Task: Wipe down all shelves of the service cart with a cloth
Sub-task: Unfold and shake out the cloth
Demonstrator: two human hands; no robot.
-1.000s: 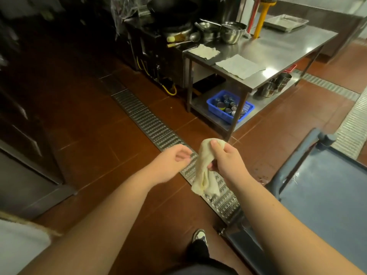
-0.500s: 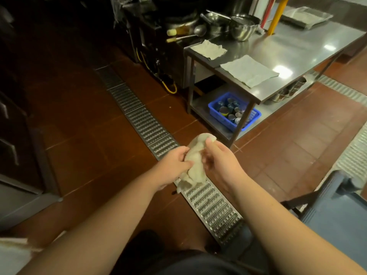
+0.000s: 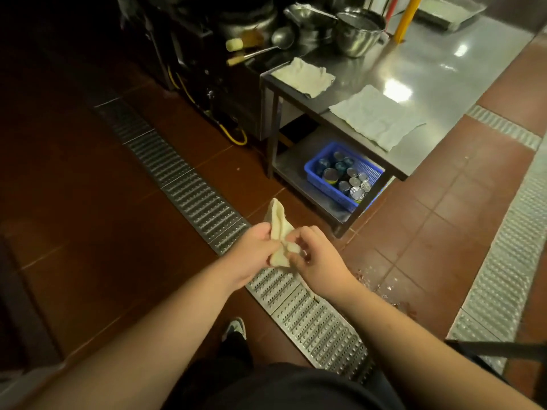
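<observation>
Head view: we are holding the cloth (image 3: 279,232) bunched between both hands above the floor drain grate (image 3: 204,208). Left hand (image 3: 254,250) fingers are curling around it; right hand (image 3: 318,258) fingers are pinching its lower end. Steel surface (image 3: 438,69) is lying beyond.

Two hands show, the left hand (image 3: 257,247) and the right hand (image 3: 318,261), with one cream cloth (image 3: 279,232) gripped between them. Two more flat cloths lie on the one steel table (image 3: 444,63): one cloth at its near left corner (image 3: 303,76), one cloth along its near edge (image 3: 377,116). One blue basket (image 3: 322,189) of cans sits on the lower shelf; the cans are too crowded to count exactly. One steel bowl (image 3: 359,32), one ladle (image 3: 281,39) and one tray at the far edge (image 3: 450,8) show. Two floor drain grates run across the tiles, one under the hands (image 3: 207,208), one at the right (image 3: 509,261). One shoe (image 3: 235,328) shows.
</observation>
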